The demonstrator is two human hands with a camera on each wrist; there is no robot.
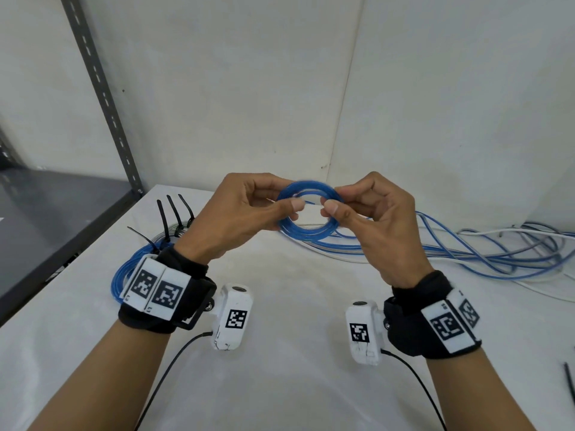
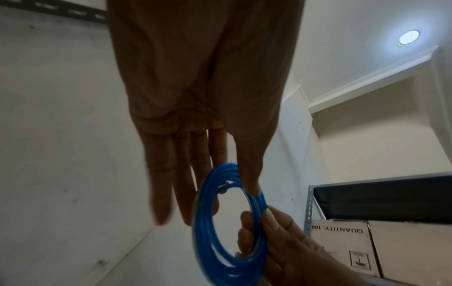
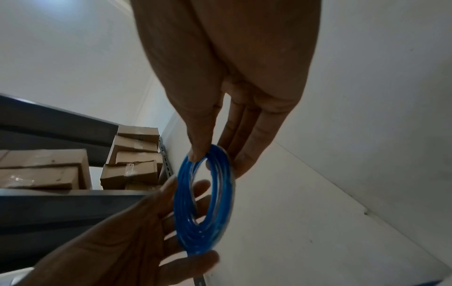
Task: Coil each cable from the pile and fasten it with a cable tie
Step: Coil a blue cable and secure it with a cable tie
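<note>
A small blue cable coil (image 1: 306, 231) (image 2: 229, 228) (image 3: 204, 201) is held upright above the white table between both hands. My left hand (image 1: 249, 209) pinches its left side, thumb in front and fingers behind. My right hand (image 1: 370, 213) pinches its right side the same way. A thin pale strand crosses the ring between the two thumbs. In the left wrist view the left thumb (image 2: 247, 174) lies on the coil's rim; in the right wrist view the right thumb (image 3: 200, 145) presses its top.
A loose pile of blue and white cables (image 1: 485, 250) sprawls to the right on the table (image 1: 295, 384). Tied coils with black cable ties (image 1: 174, 219) lie at the left. One loose black tie (image 1: 569, 381) shows at the right edge. A grey metal shelf (image 1: 46, 213) stands left.
</note>
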